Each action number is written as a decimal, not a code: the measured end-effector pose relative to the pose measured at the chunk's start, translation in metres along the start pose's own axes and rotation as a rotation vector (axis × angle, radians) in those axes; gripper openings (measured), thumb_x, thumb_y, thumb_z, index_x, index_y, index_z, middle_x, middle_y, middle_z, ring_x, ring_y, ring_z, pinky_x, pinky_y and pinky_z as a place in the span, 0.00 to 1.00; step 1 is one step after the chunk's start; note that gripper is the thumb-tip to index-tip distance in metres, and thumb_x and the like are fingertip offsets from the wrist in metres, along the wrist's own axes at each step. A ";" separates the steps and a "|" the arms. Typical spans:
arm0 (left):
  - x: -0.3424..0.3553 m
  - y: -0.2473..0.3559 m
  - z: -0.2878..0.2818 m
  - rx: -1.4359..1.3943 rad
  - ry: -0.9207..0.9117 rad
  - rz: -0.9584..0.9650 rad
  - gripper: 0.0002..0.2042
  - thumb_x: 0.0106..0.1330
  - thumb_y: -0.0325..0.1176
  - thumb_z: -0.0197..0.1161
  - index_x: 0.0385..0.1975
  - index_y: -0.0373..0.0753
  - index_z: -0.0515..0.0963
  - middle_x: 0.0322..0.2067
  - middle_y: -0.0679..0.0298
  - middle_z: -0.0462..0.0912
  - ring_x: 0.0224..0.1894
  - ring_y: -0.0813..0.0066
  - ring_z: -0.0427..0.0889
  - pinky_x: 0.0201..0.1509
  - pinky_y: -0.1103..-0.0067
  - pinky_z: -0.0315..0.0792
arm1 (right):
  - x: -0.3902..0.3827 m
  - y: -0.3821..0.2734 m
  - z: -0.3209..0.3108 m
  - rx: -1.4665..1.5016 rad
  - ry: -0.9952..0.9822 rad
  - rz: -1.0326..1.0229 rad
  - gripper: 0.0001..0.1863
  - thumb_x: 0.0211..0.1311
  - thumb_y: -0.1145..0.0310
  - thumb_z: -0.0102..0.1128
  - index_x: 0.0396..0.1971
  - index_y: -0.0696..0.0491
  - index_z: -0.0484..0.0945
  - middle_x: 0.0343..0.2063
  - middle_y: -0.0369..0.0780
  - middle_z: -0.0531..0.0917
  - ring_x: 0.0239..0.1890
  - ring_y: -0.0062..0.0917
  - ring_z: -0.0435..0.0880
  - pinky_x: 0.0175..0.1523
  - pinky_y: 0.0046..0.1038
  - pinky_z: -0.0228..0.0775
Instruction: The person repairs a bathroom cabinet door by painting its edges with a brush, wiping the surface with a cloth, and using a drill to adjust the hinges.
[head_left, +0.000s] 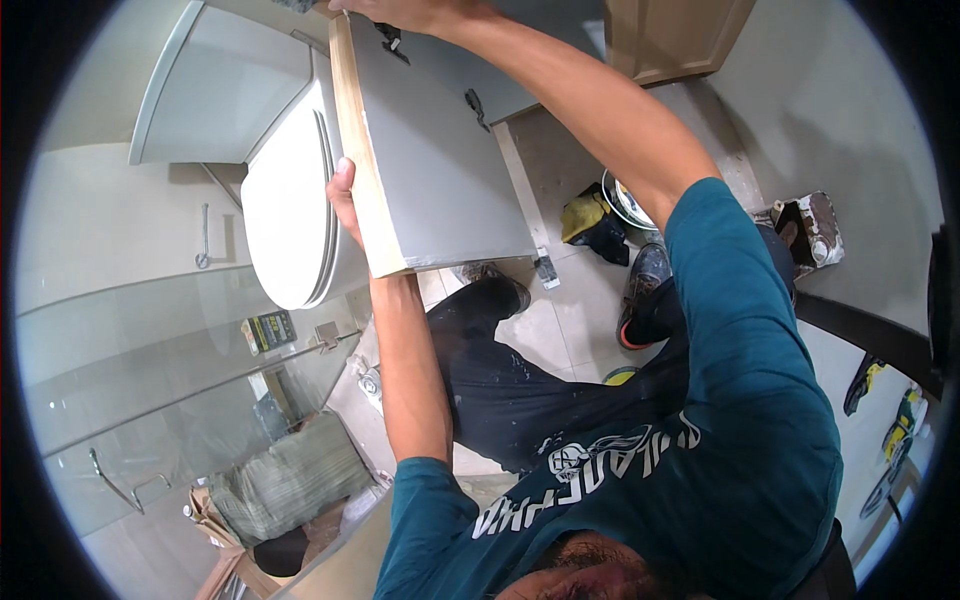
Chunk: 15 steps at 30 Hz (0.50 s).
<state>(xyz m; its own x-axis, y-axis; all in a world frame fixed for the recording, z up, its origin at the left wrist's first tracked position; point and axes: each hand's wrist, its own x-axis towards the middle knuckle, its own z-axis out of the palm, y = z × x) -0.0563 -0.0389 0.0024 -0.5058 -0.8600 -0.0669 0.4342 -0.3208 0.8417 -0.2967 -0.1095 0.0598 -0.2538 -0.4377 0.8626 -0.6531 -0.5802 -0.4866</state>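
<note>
A grey panel [440,160] with a pale bare-wood edge [358,130] stands tilted in front of me, beside the toilet. Dark metal hinges [477,108] show on or beside its grey face. My left hand [345,195] is closed on the wooden edge near its lower end; the thumb shows, while the other fingers are mostly hidden. My right arm reaches across above the panel. At the picture's top rim, my right hand [405,12] grips the panel's far end, its fingers partly cut off by the frame.
A white toilet [285,205] stands close on the left, with a glass screen [150,370] nearer me. A bucket [622,203] and yellow-black gloves [592,222] lie by my foot. A stained box [822,230] sits at the right wall. A greenish sack [290,480] lies lower left.
</note>
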 end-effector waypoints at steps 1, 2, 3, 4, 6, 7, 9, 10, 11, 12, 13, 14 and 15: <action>-0.001 0.000 0.000 0.009 0.018 0.005 0.26 0.67 0.53 0.53 0.51 0.33 0.74 0.36 0.58 0.81 0.34 0.71 0.83 0.37 0.79 0.78 | 0.000 -0.003 0.001 0.011 0.002 -0.003 0.11 0.62 0.66 0.65 0.32 0.61 0.81 0.27 0.53 0.84 0.32 0.46 0.86 0.37 0.40 0.75; -0.002 0.000 0.000 0.019 0.036 0.010 0.27 0.67 0.53 0.53 0.51 0.33 0.74 0.37 0.58 0.81 0.34 0.71 0.83 0.37 0.79 0.78 | 0.002 -0.004 0.002 0.025 -0.009 0.025 0.11 0.61 0.66 0.65 0.32 0.60 0.81 0.28 0.53 0.84 0.33 0.47 0.86 0.37 0.40 0.75; -0.001 -0.001 0.001 0.019 0.016 0.012 0.27 0.67 0.53 0.53 0.52 0.33 0.74 0.37 0.58 0.81 0.34 0.71 0.83 0.37 0.79 0.78 | 0.004 -0.002 -0.001 0.030 -0.018 0.052 0.11 0.61 0.66 0.65 0.32 0.60 0.81 0.28 0.53 0.84 0.33 0.47 0.86 0.38 0.40 0.75; 0.001 -0.002 0.001 0.020 -0.004 0.013 0.27 0.67 0.53 0.53 0.52 0.33 0.74 0.37 0.58 0.81 0.34 0.71 0.83 0.37 0.79 0.78 | 0.006 0.000 -0.003 0.036 -0.028 0.080 0.11 0.61 0.66 0.65 0.32 0.60 0.81 0.28 0.53 0.84 0.33 0.47 0.86 0.38 0.40 0.75; 0.003 -0.003 0.000 0.018 -0.023 0.016 0.27 0.67 0.53 0.53 0.52 0.33 0.73 0.37 0.58 0.81 0.35 0.72 0.82 0.37 0.79 0.78 | 0.007 0.002 -0.005 0.009 0.025 0.026 0.11 0.61 0.66 0.65 0.32 0.60 0.81 0.28 0.52 0.84 0.33 0.47 0.86 0.38 0.40 0.75; 0.003 -0.002 0.000 0.017 -0.022 0.017 0.27 0.67 0.53 0.53 0.52 0.33 0.73 0.37 0.58 0.81 0.35 0.72 0.82 0.37 0.79 0.78 | 0.006 0.002 -0.004 -0.001 0.051 0.001 0.11 0.61 0.66 0.65 0.32 0.60 0.81 0.28 0.52 0.84 0.33 0.47 0.86 0.38 0.40 0.75; 0.002 -0.001 -0.001 0.025 -0.009 0.018 0.27 0.67 0.53 0.53 0.51 0.33 0.73 0.37 0.58 0.81 0.35 0.72 0.82 0.37 0.79 0.78 | 0.003 0.002 -0.003 -0.025 -0.002 -0.004 0.11 0.61 0.66 0.65 0.32 0.60 0.81 0.28 0.52 0.84 0.33 0.46 0.86 0.38 0.39 0.75; 0.001 -0.001 -0.001 0.035 0.005 0.017 0.27 0.67 0.53 0.53 0.51 0.33 0.74 0.37 0.58 0.81 0.34 0.72 0.82 0.37 0.79 0.78 | 0.001 0.002 -0.003 -0.036 -0.028 -0.007 0.11 0.62 0.66 0.65 0.32 0.60 0.81 0.28 0.52 0.84 0.33 0.46 0.86 0.38 0.39 0.75; 0.000 0.000 -0.001 0.042 0.017 0.017 0.27 0.67 0.53 0.53 0.51 0.32 0.74 0.36 0.59 0.81 0.34 0.72 0.82 0.37 0.79 0.78 | 0.000 -0.001 -0.002 0.004 -0.020 0.009 0.11 0.62 0.66 0.65 0.32 0.60 0.81 0.28 0.52 0.84 0.33 0.46 0.86 0.38 0.39 0.75; 0.000 0.000 -0.001 0.028 0.017 0.013 0.27 0.67 0.53 0.53 0.51 0.33 0.74 0.36 0.59 0.81 0.34 0.72 0.82 0.37 0.79 0.78 | -0.001 -0.003 0.000 0.045 -0.011 0.024 0.11 0.62 0.66 0.64 0.32 0.60 0.81 0.28 0.52 0.84 0.33 0.46 0.86 0.38 0.39 0.75; 0.000 0.000 -0.001 0.015 0.017 0.009 0.27 0.67 0.53 0.53 0.51 0.33 0.74 0.36 0.59 0.81 0.34 0.72 0.82 0.36 0.79 0.78 | -0.001 -0.005 0.001 0.086 -0.002 0.040 0.11 0.62 0.66 0.64 0.32 0.60 0.81 0.28 0.52 0.84 0.33 0.46 0.86 0.38 0.39 0.75; 0.000 0.000 -0.002 0.002 0.018 0.004 0.27 0.67 0.53 0.53 0.50 0.33 0.74 0.36 0.59 0.81 0.34 0.72 0.82 0.36 0.79 0.78 | -0.001 -0.005 0.001 0.083 0.003 0.043 0.11 0.62 0.66 0.64 0.32 0.60 0.81 0.28 0.52 0.84 0.33 0.46 0.86 0.38 0.39 0.75; 0.001 -0.001 0.000 -0.009 0.004 0.001 0.26 0.68 0.53 0.53 0.50 0.33 0.74 0.36 0.59 0.81 0.34 0.72 0.82 0.36 0.79 0.78 | 0.001 -0.002 -0.002 0.073 0.010 0.045 0.11 0.62 0.66 0.64 0.32 0.60 0.81 0.28 0.52 0.84 0.33 0.45 0.86 0.38 0.39 0.75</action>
<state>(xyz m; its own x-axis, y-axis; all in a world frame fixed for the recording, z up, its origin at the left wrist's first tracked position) -0.0577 -0.0397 0.0019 -0.5022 -0.8621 -0.0681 0.4412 -0.3232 0.8372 -0.2971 -0.1068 0.0620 -0.2893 -0.4580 0.8405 -0.5873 -0.6085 -0.5337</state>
